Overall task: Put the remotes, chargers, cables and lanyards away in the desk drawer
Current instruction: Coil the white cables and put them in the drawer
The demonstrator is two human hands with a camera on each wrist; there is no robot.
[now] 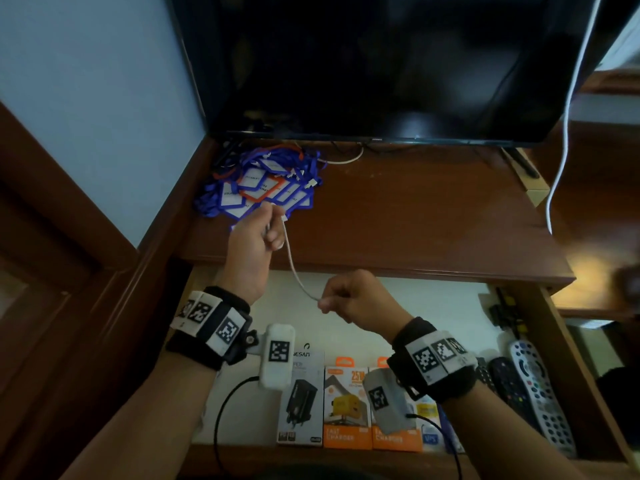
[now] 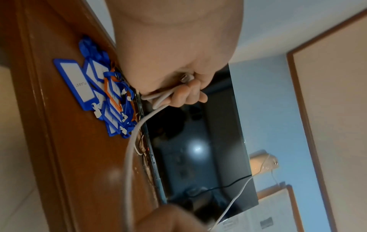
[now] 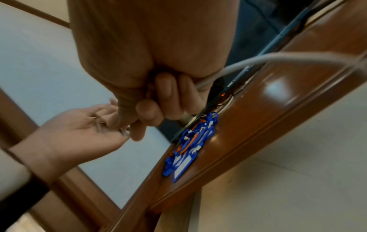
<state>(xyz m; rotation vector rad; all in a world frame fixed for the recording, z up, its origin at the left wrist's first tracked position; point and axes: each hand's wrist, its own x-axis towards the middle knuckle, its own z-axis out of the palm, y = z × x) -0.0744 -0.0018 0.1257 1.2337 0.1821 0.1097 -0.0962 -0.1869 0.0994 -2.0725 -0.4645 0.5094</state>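
Note:
A white cable (image 1: pixel 292 261) stretches between both hands above the desk's front edge. My left hand (image 1: pixel 258 233) grips folded loops of the cable (image 2: pixel 158 97) over the desk top. My right hand (image 1: pixel 346 297) pinches the cable's other end (image 3: pixel 258 58) above the open drawer (image 1: pixel 398 306). A heap of blue and orange lanyards with badge holders (image 1: pixel 266 185) lies on the desk's back left corner, just beyond the left hand. Boxed chargers (image 1: pixel 346 407) and several remotes (image 1: pixel 533 389) lie in the drawer.
A dark TV (image 1: pixel 381 64) stands at the back of the wooden desk (image 1: pixel 415 209). Another white cord (image 1: pixel 568 116) hangs down at the right. A blue wall (image 1: pixel 86 81) bounds the left side. The drawer has a bare white floor at its back.

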